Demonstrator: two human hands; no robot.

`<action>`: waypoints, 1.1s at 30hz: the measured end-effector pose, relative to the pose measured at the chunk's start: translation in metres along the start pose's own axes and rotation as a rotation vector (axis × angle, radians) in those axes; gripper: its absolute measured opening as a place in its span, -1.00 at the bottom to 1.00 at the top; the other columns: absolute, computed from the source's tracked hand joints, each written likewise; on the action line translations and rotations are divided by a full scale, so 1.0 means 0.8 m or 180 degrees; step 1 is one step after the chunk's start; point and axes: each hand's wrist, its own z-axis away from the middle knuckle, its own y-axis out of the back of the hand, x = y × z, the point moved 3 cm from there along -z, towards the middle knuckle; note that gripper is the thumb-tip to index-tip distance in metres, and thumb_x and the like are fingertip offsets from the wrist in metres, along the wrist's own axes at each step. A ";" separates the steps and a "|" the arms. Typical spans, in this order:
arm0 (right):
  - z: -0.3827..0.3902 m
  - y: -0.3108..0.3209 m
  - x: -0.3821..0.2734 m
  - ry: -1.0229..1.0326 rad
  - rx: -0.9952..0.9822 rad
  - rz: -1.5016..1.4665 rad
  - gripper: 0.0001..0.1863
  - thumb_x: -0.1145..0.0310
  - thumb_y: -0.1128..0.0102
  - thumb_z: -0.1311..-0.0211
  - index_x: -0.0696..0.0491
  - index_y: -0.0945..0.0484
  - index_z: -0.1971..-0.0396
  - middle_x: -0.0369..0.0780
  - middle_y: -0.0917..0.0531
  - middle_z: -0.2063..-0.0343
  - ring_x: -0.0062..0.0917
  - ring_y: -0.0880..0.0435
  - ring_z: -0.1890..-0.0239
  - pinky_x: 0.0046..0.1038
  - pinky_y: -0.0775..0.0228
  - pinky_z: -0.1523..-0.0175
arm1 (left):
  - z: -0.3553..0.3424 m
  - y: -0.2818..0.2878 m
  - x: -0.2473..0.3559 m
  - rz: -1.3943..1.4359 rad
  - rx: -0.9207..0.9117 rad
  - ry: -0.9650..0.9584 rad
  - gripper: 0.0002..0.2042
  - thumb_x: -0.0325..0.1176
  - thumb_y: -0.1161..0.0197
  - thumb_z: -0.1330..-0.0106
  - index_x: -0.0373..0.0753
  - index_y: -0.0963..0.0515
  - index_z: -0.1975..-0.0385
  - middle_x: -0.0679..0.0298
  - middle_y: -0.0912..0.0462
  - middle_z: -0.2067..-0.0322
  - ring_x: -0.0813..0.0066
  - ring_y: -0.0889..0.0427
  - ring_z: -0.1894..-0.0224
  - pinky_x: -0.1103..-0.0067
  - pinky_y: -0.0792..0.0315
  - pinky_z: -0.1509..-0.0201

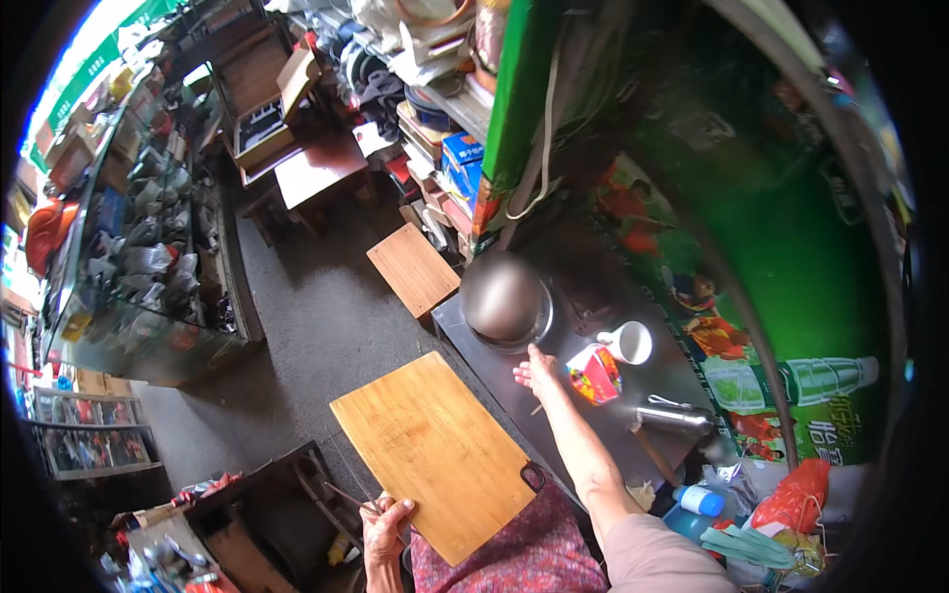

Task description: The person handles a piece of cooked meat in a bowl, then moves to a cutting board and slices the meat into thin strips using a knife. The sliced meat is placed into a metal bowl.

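1. Grip of the left hand point(384, 529) is narrowed on the left long edge of a yellow-brown rectangular wooden board point(435, 450), with the thumb laid on top.
2. The board is held ahead and to the right of that grip; its long axis is slanted from far left to near right, and its dark-rimmed handle point(534, 477) is set at the near right corner.
3. The right hand point(537, 374), fingers spread and nothing seen held, is stretched past the board over a dark tabletop point(496, 372), just beside a round silver metal vessel point(502, 296), nearer than the left.
4. A red-and-yellow paper box point(594, 376) and a white cup point(625, 343) are placed farther right.
5. Left fingertips are hidden by the board; the vessel is blurred, and contact with it cannot be told.
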 end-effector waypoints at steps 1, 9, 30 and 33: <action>-0.032 -0.005 0.005 -0.0135 -0.0037 -0.0328 -0.39 -0.09 -0.18 -0.27 0.25 -0.46 0.09 -0.03 -0.65 0.45 -0.29 -0.68 0.59 -0.38 -0.55 0.62 | -0.031 0.010 -0.001 -0.0137 -0.0121 0.0033 -0.54 -0.58 -0.38 -0.02 -0.05 -0.18 0.83 0.50 -0.32 0.76 0.74 -0.22 0.74 0.70 -0.06 0.68; -0.074 -0.015 -0.020 0.0029 0.0490 -0.0548 -0.78 0.42 -0.17 -0.23 0.14 -0.36 0.21 -0.12 -0.63 0.43 -0.24 -0.67 0.58 -0.23 -0.64 0.53 | -0.157 -0.017 0.037 -0.0538 -0.0099 0.0147 -0.49 -0.56 -0.37 0.04 -0.04 -0.08 0.87 0.53 -0.18 0.80 0.73 -0.12 0.75 0.68 0.02 0.67; -0.015 0.099 -0.034 0.0762 -0.0111 -0.0923 -0.81 0.41 -0.15 -0.29 0.24 -0.57 0.24 -0.09 -0.72 0.36 -0.38 -0.75 0.44 -0.35 -0.70 0.36 | -0.340 -0.150 -0.132 -0.0833 -0.0473 0.0215 -0.60 -0.47 -0.36 -0.17 -0.07 -0.26 0.77 0.51 -0.29 0.79 0.72 -0.20 0.78 0.66 -0.13 0.70; -0.039 0.084 -0.058 0.0730 0.0195 -0.1263 -0.89 0.47 -0.21 -0.26 0.18 -0.51 0.29 -0.19 -0.65 0.42 -0.38 -0.71 0.47 -0.31 -0.68 0.38 | -0.341 -0.161 -0.142 -0.0930 -0.0653 0.0277 -0.59 -0.46 -0.35 -0.19 -0.06 -0.25 0.77 0.55 -0.28 0.77 0.75 -0.16 0.75 0.67 -0.06 0.67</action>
